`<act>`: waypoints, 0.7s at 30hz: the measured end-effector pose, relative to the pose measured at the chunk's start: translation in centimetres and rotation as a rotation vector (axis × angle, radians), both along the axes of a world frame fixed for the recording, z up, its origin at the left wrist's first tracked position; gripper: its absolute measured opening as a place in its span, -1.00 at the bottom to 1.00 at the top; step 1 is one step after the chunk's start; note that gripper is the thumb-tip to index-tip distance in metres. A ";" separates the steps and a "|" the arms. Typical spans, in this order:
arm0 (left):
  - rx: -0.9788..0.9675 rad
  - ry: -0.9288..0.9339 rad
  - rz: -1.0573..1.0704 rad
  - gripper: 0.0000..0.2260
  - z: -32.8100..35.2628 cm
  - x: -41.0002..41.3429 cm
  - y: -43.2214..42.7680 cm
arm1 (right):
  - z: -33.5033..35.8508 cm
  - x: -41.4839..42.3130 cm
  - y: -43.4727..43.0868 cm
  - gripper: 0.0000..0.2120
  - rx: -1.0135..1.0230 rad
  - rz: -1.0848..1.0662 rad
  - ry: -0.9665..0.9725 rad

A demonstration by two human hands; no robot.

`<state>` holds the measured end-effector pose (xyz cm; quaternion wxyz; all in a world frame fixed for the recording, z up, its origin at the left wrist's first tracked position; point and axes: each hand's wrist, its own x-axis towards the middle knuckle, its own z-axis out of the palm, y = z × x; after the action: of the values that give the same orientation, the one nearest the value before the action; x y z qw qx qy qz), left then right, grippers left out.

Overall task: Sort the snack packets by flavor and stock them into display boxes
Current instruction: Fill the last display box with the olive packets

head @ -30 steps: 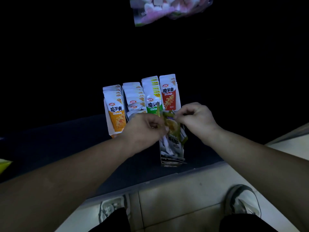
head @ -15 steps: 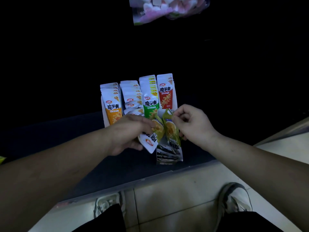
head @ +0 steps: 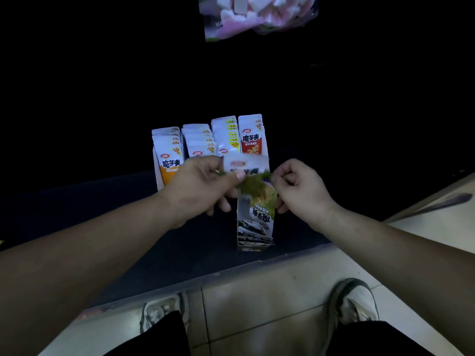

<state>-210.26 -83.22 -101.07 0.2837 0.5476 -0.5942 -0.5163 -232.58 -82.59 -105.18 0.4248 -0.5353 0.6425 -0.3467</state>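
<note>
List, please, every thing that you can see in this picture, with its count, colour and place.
orange packets: several, white and orange, leftmost back row
white-topped packets: two rows, lower colour hidden, middle back rows
red packet: one showing, white and red, rightmost back row
held packets: seemingly two, green and white, between the hands
display box: one, holds dark packets, below the hands
pink bag: one, pink and white, top edge
dark shelf: one, under the packets
tiled floor: pale, bottom
shoes: two, pale, on the floor
left hand: grips one held packet
right hand: pinches the other
</note>
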 end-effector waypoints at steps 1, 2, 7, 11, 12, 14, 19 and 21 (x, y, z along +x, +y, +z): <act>-0.013 -0.005 0.028 -0.71 -0.1 0.0 -0.2 | 0.1 0.0 0.0 -0.94 -0.004 -0.008 -0.011; -0.020 -0.017 0.049 -0.64 -0.2 0.0 -0.2 | 0.1 -0.1 0.0 -0.94 -0.007 -0.013 -0.022; 0.004 -0.053 0.085 -0.57 -1.8 -0.2 -0.1 | 0.3 0.0 0.5 -0.92 -0.012 -0.015 -0.031; -0.048 -0.083 0.052 -0.60 -3.2 -0.7 0.2 | 0.2 0.3 0.9 -0.91 -0.030 -0.031 -0.031; -0.117 -0.079 0.071 -0.58 -3.4 -0.9 0.3 | 0.3 0.4 0.9 -0.91 -0.040 -0.041 -0.040; -0.266 -0.096 0.133 -0.65 -3.3 -1.3 0.3 | 0.7 0.4 0.9 -0.91 -0.069 -0.085 -0.049; -0.277 -0.072 0.092 -0.85 -3.7 -2.5 0.9 | 2.4 1.2 0.5 -0.92 -0.001 -0.165 -0.254; -0.336 -0.120 0.017 -0.82 -4.1 -3.5 1.6 | 2.7 1.9 0.5 -0.90 0.033 -0.158 -0.278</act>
<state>-213.74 -81.65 -105.13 0.3393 0.5275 -0.6834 -0.3738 -230.65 -82.05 -102.52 0.4896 -0.4229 0.6233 -0.4393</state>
